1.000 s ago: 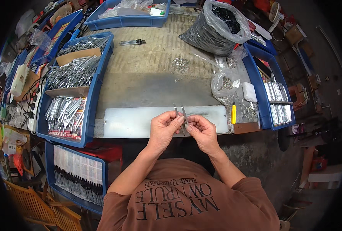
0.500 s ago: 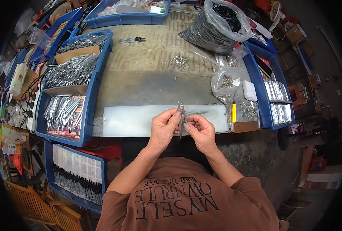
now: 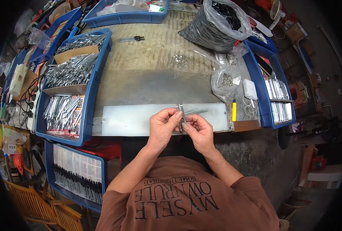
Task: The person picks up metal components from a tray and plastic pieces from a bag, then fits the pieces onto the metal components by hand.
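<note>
Over the white board (image 3: 130, 120) at the table's front edge, my left hand (image 3: 164, 125) and my right hand (image 3: 198, 133) are close together. Between them stand two slim grey metal legs (image 3: 180, 111), like those of a drawing compass, side by side and nearly upright. My left thumb and fingers pinch the left leg. My right thumb presses the right one, lower down, with the fingers curled behind. The lower parts of the legs are partly hidden by the fingers, and I cannot tell whether they are joined.
At left, a blue bin (image 3: 88, 111) holds many metal parts; a lower blue tray (image 3: 103, 169) holds black-topped pieces in a row. Small metal bits (image 3: 180, 61) lie mid-table. To the right are a bag of black parts (image 3: 207, 36), a yellow-handled tool (image 3: 234, 111) and another blue bin (image 3: 251, 73).
The two metal legs sit closer together and look more parallel. Both hands have stayed almost in place, still pinching.
</note>
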The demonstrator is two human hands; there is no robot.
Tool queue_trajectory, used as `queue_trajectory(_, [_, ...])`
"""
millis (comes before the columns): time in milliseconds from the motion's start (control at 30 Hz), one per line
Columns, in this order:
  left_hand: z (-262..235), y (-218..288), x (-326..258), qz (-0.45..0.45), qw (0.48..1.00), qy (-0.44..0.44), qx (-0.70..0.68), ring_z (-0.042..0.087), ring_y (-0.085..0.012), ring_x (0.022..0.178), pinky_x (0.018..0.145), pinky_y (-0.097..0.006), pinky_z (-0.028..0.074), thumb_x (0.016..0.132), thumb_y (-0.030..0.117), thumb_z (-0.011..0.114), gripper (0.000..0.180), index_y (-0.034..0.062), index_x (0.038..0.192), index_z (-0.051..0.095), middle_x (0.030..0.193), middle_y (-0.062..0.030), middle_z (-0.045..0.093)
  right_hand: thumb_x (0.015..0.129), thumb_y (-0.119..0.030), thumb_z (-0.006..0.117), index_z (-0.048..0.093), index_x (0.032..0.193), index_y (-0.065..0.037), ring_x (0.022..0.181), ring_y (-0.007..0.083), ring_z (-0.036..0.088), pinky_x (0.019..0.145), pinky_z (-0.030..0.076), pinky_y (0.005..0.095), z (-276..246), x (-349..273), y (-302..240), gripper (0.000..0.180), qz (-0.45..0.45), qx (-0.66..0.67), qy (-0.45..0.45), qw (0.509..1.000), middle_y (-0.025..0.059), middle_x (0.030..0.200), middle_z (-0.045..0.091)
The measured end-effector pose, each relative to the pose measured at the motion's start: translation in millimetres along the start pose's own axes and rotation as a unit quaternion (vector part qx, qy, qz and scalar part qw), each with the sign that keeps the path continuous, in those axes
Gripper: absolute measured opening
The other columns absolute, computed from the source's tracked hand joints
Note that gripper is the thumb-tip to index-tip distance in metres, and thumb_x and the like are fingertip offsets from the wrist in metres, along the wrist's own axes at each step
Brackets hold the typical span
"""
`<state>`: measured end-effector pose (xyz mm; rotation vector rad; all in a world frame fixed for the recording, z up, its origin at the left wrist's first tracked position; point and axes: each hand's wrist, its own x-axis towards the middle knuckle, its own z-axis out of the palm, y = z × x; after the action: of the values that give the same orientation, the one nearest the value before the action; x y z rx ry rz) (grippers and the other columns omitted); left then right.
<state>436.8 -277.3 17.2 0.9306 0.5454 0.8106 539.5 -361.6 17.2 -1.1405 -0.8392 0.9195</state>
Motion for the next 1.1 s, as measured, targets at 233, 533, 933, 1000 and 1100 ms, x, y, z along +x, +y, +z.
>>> queue_trajectory(233, [-0.6,-3.3,0.7,-0.003,1.0,0.002,0.003,0.05,-0.0031,0.058,0.049,-0.017,0.042,0.083,0.013,0.061,0.013,0.0004,0.087,0.06,0.071,0.0006,0.057,0.084,-0.002,0.054,0.053,0.099,0.002,0.077,0.0073,0.055,0.067,0.046,0.0208,0.6,-0.1,0.5,0.015,0.001,-0.013,0.002,1.0,0.0044,0.085,0.06])
queue_trajectory(533, [1.1,-1.8,0.4,-0.007,1.0,0.009,0.008,0.05,-0.0035,0.057,0.049,-0.017,0.042,0.082,0.013,0.061,0.014,0.0,0.085,0.059,0.07,0.0001,0.057,0.084,-0.002,0.054,0.054,0.097,0.002,0.075,0.0066,0.054,0.065,0.046,0.02,0.0,0.1,5.3,0.013,0.012,-0.01,0.006,1.0,0.0033,0.083,0.059])
queue_trajectory(933, [-0.8,-2.0,1.8,-0.013,1.0,0.007,0.007,0.05,-0.0065,0.054,0.046,-0.019,0.042,0.081,0.008,0.061,0.01,-0.0016,0.082,0.059,0.069,-0.0031,0.056,0.084,-0.003,0.056,0.056,0.094,0.002,0.072,0.0061,0.053,0.062,0.045,0.0201,-0.1,1.7,3.0,0.011,0.017,-0.04,0.002,0.999,0.0023,0.08,0.059])
queue_trajectory(1000, [-1.9,-2.8,2.2,-0.013,1.0,0.005,0.005,0.05,-0.0064,0.054,0.046,-0.019,0.042,0.081,0.008,0.062,0.01,-0.0018,0.083,0.059,0.069,-0.0032,0.056,0.083,-0.003,0.056,0.056,0.093,0.001,0.072,0.0061,0.053,0.062,0.045,0.0203,-0.1,2.1,3.3,0.011,0.015,-0.041,0.002,0.999,0.0021,0.079,0.059])
queue_trajectory(1100, [-4.3,-4.2,2.9,-0.015,1.0,0.002,0.013,0.05,-0.0044,0.055,0.047,-0.017,0.042,0.081,0.012,0.063,0.014,-0.002,0.085,0.06,0.069,-0.0025,0.058,0.083,-0.003,0.057,0.057,0.092,0.001,0.071,0.0061,0.053,0.061,0.045,0.0205,-0.2,2.5,3.6,0.01,0.028,-0.042,0.005,0.999,0.0019,0.078,0.059])
